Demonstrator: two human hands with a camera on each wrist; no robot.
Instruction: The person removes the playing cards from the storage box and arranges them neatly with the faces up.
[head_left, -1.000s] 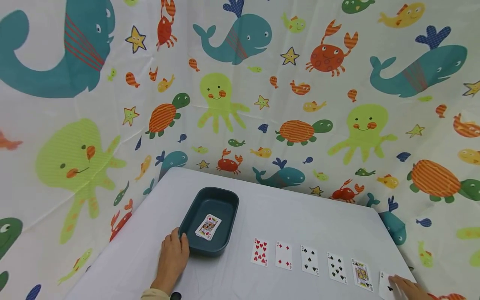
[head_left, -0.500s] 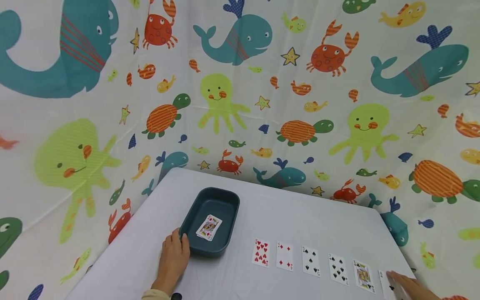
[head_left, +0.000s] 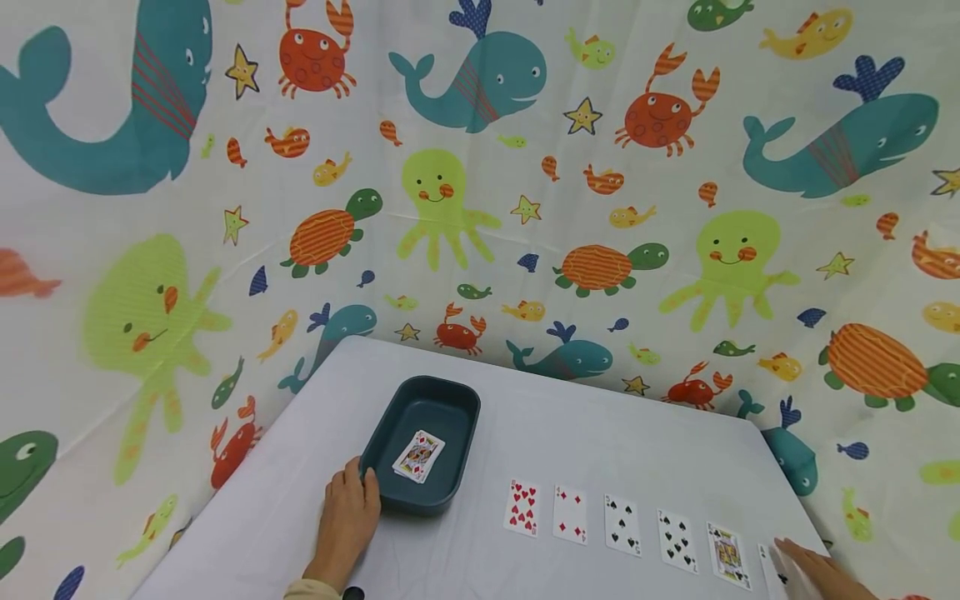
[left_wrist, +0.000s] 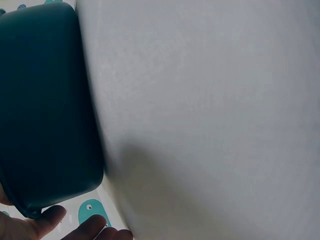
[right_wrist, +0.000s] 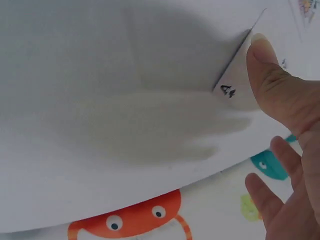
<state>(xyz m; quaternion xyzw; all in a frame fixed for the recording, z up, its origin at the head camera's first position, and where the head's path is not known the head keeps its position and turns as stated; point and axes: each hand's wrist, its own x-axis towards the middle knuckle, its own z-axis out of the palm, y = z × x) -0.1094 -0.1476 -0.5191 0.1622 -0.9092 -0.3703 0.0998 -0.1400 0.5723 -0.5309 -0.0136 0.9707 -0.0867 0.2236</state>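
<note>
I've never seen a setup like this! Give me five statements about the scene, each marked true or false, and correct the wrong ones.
1. The dark teal bin holds a stack of playing cards. True.
2. The left hand holds a card. False: it is at the bin.
3. The four of diamonds lies beside the five of spades. True.
4. The right hand is at the rightmost card. True.
5. The bin is upside down. False: it stands upright.

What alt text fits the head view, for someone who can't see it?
A person's left hand touches the side of a dark tub holding a small pile of playing cards, and their right hand is at the rightmost card in a row of six on a white table. Behind hangs a cloth printed with sea animals.
</note>
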